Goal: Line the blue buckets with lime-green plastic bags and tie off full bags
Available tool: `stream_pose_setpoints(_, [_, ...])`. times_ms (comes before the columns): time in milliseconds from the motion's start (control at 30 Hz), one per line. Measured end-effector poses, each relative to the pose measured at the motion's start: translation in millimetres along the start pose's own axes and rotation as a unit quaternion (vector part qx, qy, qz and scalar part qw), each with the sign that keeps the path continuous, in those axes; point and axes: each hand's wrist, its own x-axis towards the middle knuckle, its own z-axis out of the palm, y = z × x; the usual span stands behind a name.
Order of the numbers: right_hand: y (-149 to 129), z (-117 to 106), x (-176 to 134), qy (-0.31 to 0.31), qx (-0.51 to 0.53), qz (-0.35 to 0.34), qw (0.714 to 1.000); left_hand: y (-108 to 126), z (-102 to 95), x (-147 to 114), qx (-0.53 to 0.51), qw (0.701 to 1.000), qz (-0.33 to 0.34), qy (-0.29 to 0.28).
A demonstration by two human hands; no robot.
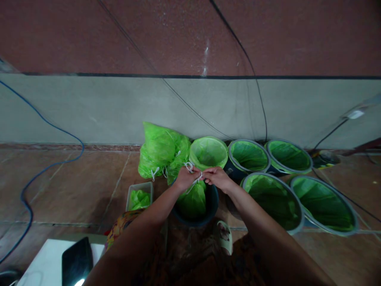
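A green plastic bag [195, 201] lies in a dark round plastic bucket [216, 198]. Behind it, along the pale painted wall [98, 111], are knotted green plastic bags [159, 147], with a round green-lined bin [208, 150] at their right. Left of the bucket is a translucent rectangular plastic tub [140, 186]; right, four round grey-rimmed bins [250, 150] in two rows. Nearer, at left, a dark flat device [77, 260] rests on a white flat surface [38, 264].

From my remote seat I see thin, crinkled, translucent plastic in the green bag [195, 200] at lower centre. At right, the lined bins [301, 221] have smooth rims resembling hard plastic. Across the top, the painted wall [119, 35] looks matt; lower left, a dark tablet-like slab [76, 258] shines glossy.
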Motion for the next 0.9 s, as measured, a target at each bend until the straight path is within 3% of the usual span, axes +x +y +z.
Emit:
stream_pose_setpoints(67, [4,0,2,0.028,-0.133,-0.042,0.990,-3,-3.2,1,0.069,0.998,0.003,-0.011])
stream_pose_setpoints(200, [15,-2,4,0.098,-0.376,-0.056,0.920,-13,-8.0,1,0.217,0.976,-0.001,0.011])
stream_pose_setpoints(333, [25,-7,5,0.038,-0.437,-0.011,0.899,-27,-9.0,2,0.252,0.967,-0.041,0.007])
stream_pose_setpoints(467, [31,-2,3,0.004,-0.404,-0.048,0.913,-34,-8.4,4,0.261,0.963,-0.059,-0.003])
stream_pose_setpoints(567, [39,15,-1,-0.035,-0.357,-0.090,0.929,-35,-6.5,3,0.266,0.962,-0.066,-0.008])
stream_pose_setpoints(733, [62,47,3,-0.065,-0.355,-0.074,0.930,-38,-0.3,-4,0.286,0.955,-0.080,-0.021])
stream_pose_setpoints(900, [56,43,17,-0.029,-0.130,-0.035,0.990,-32,-1.0,-5,0.197,0.977,-0.079,0.020])
